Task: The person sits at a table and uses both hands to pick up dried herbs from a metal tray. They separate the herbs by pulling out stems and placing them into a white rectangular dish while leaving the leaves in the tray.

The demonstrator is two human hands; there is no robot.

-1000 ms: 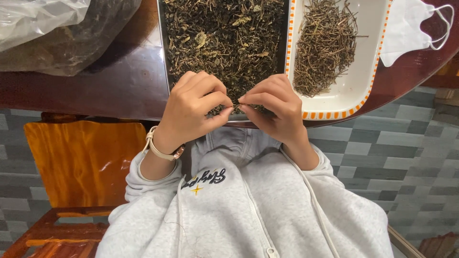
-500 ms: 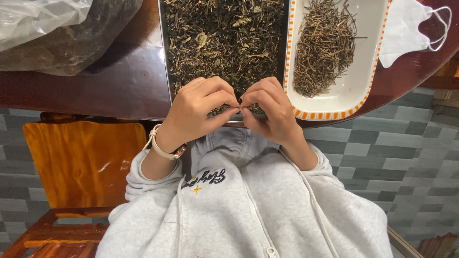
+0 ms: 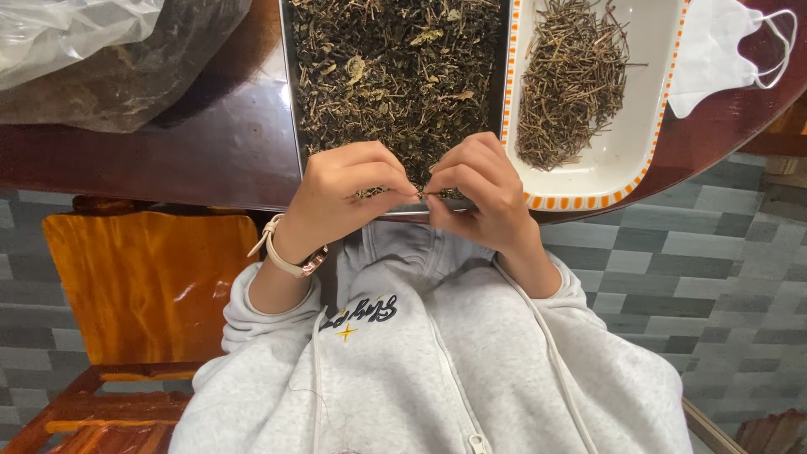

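My left hand (image 3: 345,193) and my right hand (image 3: 479,189) meet fingertip to fingertip at the near edge of a metal tray (image 3: 288,101) heaped with dark dried leaves and stems (image 3: 395,76). Between the pinched fingers of both hands sits a small dried sprig (image 3: 395,193), partly hidden by my fingers. A pale strap watch is on my left wrist. To the right of the tray stands a white dish with an orange patterned rim (image 3: 626,160), holding a pile of bare dried stems (image 3: 572,84).
The tray and dish rest on a dark glossy round table (image 3: 193,151). A clear plastic bag of dark material (image 3: 109,59) lies at the far left. A white face mask (image 3: 723,50) lies at the far right. An orange wooden chair (image 3: 143,286) stands at my left over grey tiled floor.
My two hands have stayed at the tray's near edge, with the fingertips drawing closer together and shifting slightly on the sprig.
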